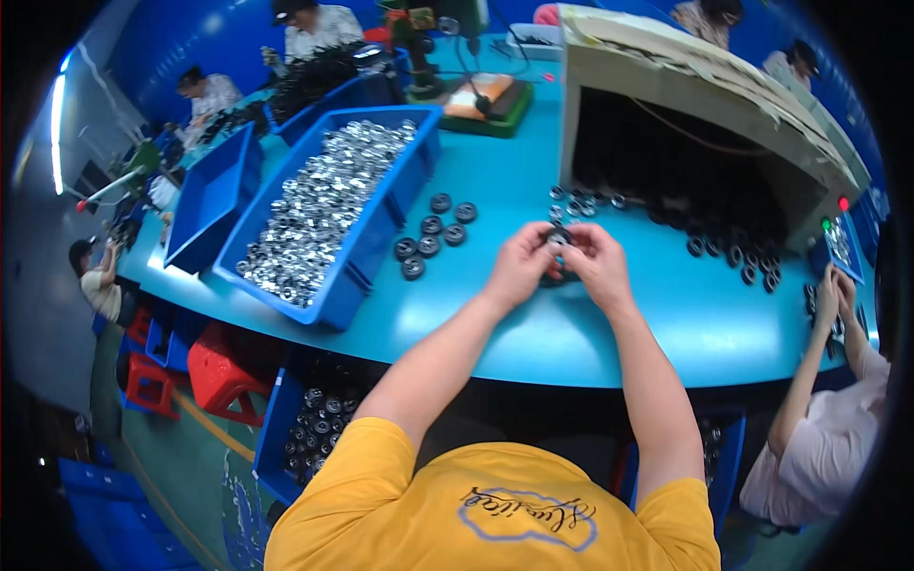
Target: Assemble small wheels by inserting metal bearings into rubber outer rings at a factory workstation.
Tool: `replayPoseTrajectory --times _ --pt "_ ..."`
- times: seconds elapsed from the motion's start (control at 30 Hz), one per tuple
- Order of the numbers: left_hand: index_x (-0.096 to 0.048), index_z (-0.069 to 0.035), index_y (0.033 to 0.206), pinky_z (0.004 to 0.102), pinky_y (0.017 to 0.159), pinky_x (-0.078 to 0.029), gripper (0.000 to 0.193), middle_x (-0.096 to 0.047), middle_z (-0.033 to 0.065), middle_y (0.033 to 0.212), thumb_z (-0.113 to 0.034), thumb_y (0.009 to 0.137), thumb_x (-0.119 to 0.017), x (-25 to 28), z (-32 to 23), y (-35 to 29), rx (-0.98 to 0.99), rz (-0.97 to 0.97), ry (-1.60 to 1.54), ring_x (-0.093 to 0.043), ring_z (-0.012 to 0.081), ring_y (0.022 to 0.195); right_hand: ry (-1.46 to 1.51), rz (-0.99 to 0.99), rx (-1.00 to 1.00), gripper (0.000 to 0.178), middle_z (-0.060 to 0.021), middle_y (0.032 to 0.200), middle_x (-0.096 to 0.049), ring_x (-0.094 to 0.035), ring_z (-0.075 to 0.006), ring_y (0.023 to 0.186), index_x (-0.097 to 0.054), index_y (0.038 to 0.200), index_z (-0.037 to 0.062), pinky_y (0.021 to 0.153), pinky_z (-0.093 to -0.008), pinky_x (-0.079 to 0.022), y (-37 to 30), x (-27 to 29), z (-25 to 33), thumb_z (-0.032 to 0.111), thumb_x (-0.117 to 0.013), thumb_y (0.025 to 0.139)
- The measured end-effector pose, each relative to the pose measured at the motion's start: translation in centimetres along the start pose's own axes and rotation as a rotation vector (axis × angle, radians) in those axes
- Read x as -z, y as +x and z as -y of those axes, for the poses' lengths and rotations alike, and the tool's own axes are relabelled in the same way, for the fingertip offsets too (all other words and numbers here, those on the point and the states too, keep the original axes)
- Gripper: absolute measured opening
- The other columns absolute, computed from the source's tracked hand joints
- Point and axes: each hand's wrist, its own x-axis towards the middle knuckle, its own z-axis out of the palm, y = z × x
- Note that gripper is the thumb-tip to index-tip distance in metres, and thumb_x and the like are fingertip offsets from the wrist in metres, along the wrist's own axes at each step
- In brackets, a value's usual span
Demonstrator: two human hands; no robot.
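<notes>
My left hand [520,264] and my right hand [597,263] meet over the near middle of the turquoise table. Between their closed fingertips is a small black wheel [558,235] with a shiny metal centre; both thumbs press close to it. Something dark under the fingers is mostly hidden. To the left of my hands lies a loose group of black wheels [430,226] with silvery hubs. Just beyond my hands, more small wheels [574,202] are spread in front of a box-like pale housing [568,114] with a dark opening.
A blue bin [357,303] heaped with shiny metal parts [328,205] stands left, beside another blue bin [211,202]. Black wheels [738,255] lie along the right. Below the table edge is a bin of wheels [319,419]. A co-worker [826,409] sits at right; others work farther back.
</notes>
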Motion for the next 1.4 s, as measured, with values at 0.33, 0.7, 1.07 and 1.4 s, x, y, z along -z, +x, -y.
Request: replayPoseTrajectory --times 0.33,0.7,1.07,1.4 --pt "-0.059 -0.003 0.116 0.0246 0.058 -0.052 0.017 -0.066 0.0033 0.091 -0.002 0.099 -0.057 -0.8 -0.8 -0.9 -0.034 -0.115 0.259 -0.059 0.008 0.068 -0.018 -0.063 -0.007 0.024 -0.0042 0.089 -0.069 -0.063 -0.0083 0.075 -0.064 0.107 -0.0019 0.064 -0.0234 -0.054 0.0 -0.9 -1.0 0.006 -0.073 0.086" --pt "-0.053 -0.002 0.133 0.0257 0.067 -0.056 0.03 -0.066 0.0043 0.099 -0.014 0.105 -0.055 -0.7 -0.3 -0.7 -0.049 0.001 0.234 -0.063 0.0096 0.078 0.016 -0.06 -0.007 0.026 -0.0077 0.094 -0.068 -0.066 -0.0121 0.081 -0.063 0.113 -0.002 0.066 -0.026 -0.058 0.2 0.2 -1.2 0.008 -0.068 0.089" --pt "-0.054 -0.001 0.128 0.0267 0.071 -0.058 0.025 -0.068 0.0075 0.102 -0.009 0.105 -0.056 -0.7 -0.5 -0.4 -0.1 -0.017 0.071 -0.067 0.0131 0.083 0.088 -0.039 -0.019 0.023 -0.0082 0.089 -0.071 -0.067 -0.012 0.075 -0.064 0.102 -0.0007 0.067 -0.0273 -0.056 -0.2 -0.6 0.9 0.008 -0.075 0.084" --pt "-0.062 -0.002 0.124 0.0239 0.064 -0.057 0.022 -0.068 0.0038 0.096 -0.008 0.104 -0.056 -1.6 -1.0 -0.5 -0.127 -0.136 0.43 -0.065 0.009 0.077 0.089 -0.139 -0.022 0.022 -0.0074 0.089 -0.07 -0.068 -0.0111 0.077 -0.063 0.101 -0.0014 0.064 -0.026 -0.059 -0.3 -1.3 0.7 0.009 -0.074 0.085"
